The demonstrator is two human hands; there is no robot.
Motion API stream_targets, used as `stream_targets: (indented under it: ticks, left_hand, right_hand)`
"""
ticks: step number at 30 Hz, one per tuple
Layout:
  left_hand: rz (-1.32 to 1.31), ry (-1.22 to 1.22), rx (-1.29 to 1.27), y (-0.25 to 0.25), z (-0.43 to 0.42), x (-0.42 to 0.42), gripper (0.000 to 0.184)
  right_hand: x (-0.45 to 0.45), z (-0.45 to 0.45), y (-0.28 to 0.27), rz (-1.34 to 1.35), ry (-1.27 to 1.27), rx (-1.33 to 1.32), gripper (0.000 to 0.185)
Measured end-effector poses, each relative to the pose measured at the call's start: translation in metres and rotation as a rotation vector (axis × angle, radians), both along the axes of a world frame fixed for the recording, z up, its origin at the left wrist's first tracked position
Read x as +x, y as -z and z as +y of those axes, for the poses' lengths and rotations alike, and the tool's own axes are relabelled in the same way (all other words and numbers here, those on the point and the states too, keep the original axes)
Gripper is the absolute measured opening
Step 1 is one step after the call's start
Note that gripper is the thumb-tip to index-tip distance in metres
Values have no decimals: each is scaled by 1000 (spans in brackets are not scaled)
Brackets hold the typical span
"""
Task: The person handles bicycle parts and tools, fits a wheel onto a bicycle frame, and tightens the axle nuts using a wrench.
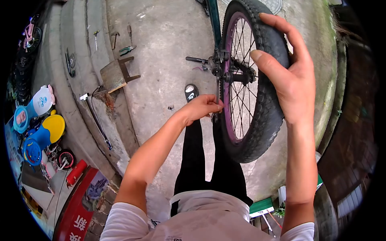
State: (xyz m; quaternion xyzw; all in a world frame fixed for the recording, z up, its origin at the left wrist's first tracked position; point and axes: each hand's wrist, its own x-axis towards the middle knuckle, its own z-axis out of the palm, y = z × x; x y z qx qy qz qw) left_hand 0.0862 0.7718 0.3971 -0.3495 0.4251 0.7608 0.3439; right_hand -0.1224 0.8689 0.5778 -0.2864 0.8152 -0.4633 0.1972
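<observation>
A bicycle wheel [277, 114] with a knobby black tyre and a purple rim [228, 120] stands upright in front of me, on a dark green frame [213, 20]. My right hand [287, 68] wraps round the tyre's right side, thumb near the spokes and fingers over the tread. On the wheel's left side, my left hand [203, 107] is closed in a pinch at the lower end of a thin grey metal bar [218, 90], possibly a wrench. That bar runs up toward the axle and hub [241, 76]. The left fingertips are partly hidden.
On the concrete at left lie a hammer [115, 39], a screwdriver [129, 34] and pliers [127, 50], near a small wooden stool [114, 76]. A floor pump [96, 120] rests on the steps. Children's ride-on toys [42, 130] and a red cylinder [76, 172] are farther left.
</observation>
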Motion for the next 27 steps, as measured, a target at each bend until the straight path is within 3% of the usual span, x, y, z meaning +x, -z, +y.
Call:
stream_targets:
  ticks: [3, 5, 7, 8, 10, 13, 16, 18, 19, 20, 21, 25, 27]
  left_hand:
    - [200, 179, -248, 71, 2, 18, 18]
    - [358, 322, -575, 109, -21, 17, 19]
    - [380, 542, -1088, 96, -48, -7, 19]
    - [460, 589, -1209, 93, -65, -15, 17]
    - [579, 695, -1393, 81, -92, -36, 14]
    - [784, 822, -1654, 53, -120, -72, 12]
    - [1014, 835, -1767, 0, -132, -114, 11]
    - [1307, 953, -1821, -45, -126, -131, 10]
    - [1303, 960, -1821, -67, -115, -130, 10]
    - [1112, 1205, -1805, -92, -97, -122, 9]
    - [905, 1434, -1771, -108, -84, -114, 8]
    - [888, 1173, -1698, -112, -77, -95, 7]
    - [854, 1177, -1634, -110, -80, -102, 7]
  right_hand:
    - [-1, -2, -1, -32, 8, -2, 52]
    - [-1, -2, -1, -40, 16, -2, 52]
    - [0, -3, -2, -38, 19, -5, 52]
    - [2, -4, -4, -38, 20, -5, 52]
    - [11, -12, -12, -393, 121, -186, 52]
    - [14, -11, -11, -392, 129, -201, 52]
    - [12, -10, -9, -350, 124, -194, 51]
    - [12, -9, -9, -372, 121, -199, 51]
    - [12, -10, -9, -386, 113, -212, 51]
    - [9, -9, -8, -387, 114, -219, 51]
    - [6, -5, -4, -219, 82, -120, 51]
    - [3, -2, 5, -18, 37, -58, 51]
    - [3, -2, 6, 16, 34, -53, 51]
